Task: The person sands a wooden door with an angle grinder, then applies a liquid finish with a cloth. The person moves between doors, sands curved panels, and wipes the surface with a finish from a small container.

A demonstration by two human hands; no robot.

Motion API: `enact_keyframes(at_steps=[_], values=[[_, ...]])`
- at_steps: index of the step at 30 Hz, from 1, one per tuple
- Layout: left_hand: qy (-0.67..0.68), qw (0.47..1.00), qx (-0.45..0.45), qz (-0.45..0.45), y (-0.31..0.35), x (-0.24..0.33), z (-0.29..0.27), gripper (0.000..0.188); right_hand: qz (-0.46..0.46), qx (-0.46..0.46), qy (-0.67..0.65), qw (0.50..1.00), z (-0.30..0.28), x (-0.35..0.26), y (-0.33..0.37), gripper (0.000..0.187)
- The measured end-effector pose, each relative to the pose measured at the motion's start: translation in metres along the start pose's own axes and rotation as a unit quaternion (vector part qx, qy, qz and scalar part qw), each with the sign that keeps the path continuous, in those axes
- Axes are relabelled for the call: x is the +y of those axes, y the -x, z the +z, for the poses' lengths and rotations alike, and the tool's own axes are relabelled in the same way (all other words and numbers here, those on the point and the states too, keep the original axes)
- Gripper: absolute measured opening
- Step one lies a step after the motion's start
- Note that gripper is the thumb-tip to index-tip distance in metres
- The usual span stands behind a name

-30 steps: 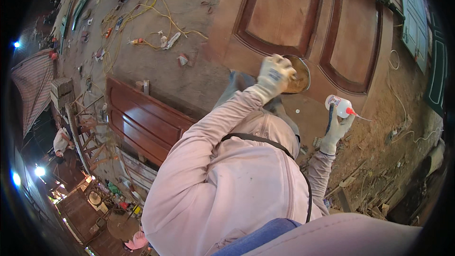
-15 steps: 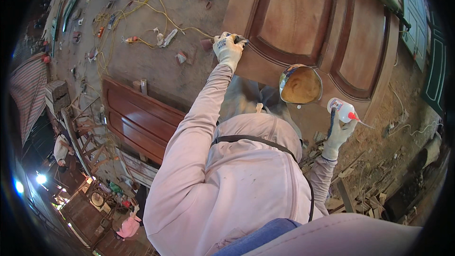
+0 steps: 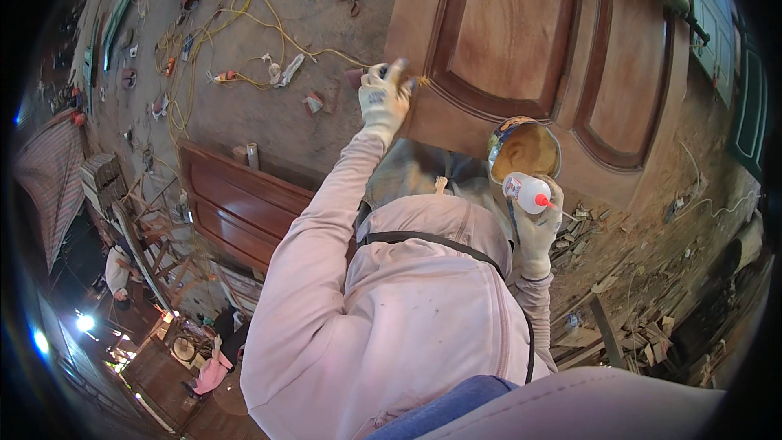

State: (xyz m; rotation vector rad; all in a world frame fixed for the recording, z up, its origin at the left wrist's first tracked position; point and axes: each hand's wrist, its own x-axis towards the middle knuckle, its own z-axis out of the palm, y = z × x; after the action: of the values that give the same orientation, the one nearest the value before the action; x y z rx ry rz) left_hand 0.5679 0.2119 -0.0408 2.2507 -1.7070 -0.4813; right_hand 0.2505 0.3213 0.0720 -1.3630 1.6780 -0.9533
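Observation:
A brown wooden panel door [image 3: 505, 24] lies before me. Beside its near left corner is my gloved left hand [image 3: 385, 102], fingers apart and slightly blurred, with nothing visible in them. A small patch of light brown crumbs [image 3: 423, 81] lies on the door by the fingertips. My gloved right hand [image 3: 538, 236] is closed around a white squeeze bottle [image 3: 525, 189] with a red nozzle, tilted toward the lower right. Just beyond the bottle, an open tub [image 3: 494, 147] of tan powdery material stands at the door's near edge.
A reddish-brown panel [image 3: 236, 204] lies at left. Yellow cords [image 3: 240, 12] tangle across the dirt floor. Scrap wood [image 3: 648, 342] is heaped at lower right. Green doors [image 3: 748, 114] stand at far right. Two people, one in pink [image 3: 213, 373], are at lower left.
My right hand has brought the bottle leftward, close to the tub. My left hand has drawn back slightly from the door corner, its fingers parting, and the crumbs there now show.

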Motion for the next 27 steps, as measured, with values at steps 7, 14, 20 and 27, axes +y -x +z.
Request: enact_keyframes(at_steps=[7,14,20,27], values=[[-0.165,0.947,0.004,0.275,0.035,-0.013,0.001,0.042,0.004,-0.077,0.115,0.990,-0.011,0.002,0.006,0.053],[-0.182,0.928,-0.017,0.324,-0.015,-0.015,-0.018,0.045,-0.010,-0.083,0.122,0.989,0.001,0.009,0.012,0.059],[-0.256,0.912,-0.101,0.305,-0.018,-0.016,-0.021,0.055,-0.024,-0.069,0.132,0.989,0.006,0.013,0.017,0.060],[-0.236,0.914,-0.167,0.285,-0.007,0.008,-0.034,0.051,-0.031,-0.061,0.144,0.987,0.005,0.011,0.018,0.059]])
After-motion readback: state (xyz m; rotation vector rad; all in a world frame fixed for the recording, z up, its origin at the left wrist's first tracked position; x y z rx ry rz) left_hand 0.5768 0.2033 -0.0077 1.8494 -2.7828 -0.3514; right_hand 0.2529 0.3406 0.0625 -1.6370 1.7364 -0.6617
